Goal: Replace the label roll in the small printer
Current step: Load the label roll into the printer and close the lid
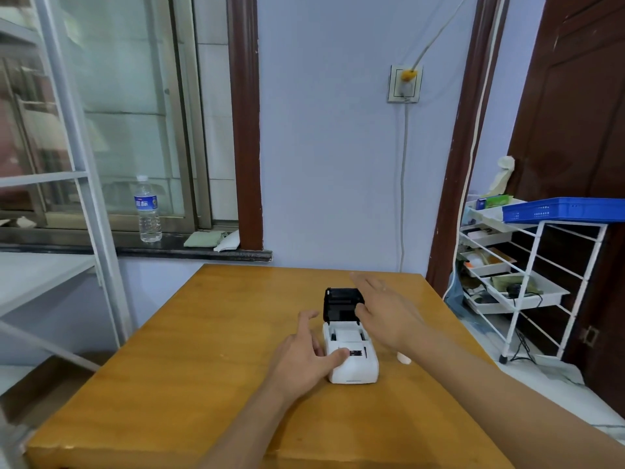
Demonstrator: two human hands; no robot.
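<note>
Bracing printer point(351, 360) mid-surface point(189, 350): left hand point(304, 357) spread, thumb on white body. Right hand point(385, 309) flat, fingers spread, holding nothing, beside raised black lid point(341, 301). White roll point(348, 335) appeared seated in bay. Judgement: keep body pinned, press lid down evenly.

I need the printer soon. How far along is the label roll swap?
Done: the printer's black lid is flipped open. In hand: left hand steadies the white body, thumb on top; right hand hovers open beside the lid, holding nothing. Left: whether a roll sits in the bay is unclear; closing the lid remains.
</note>
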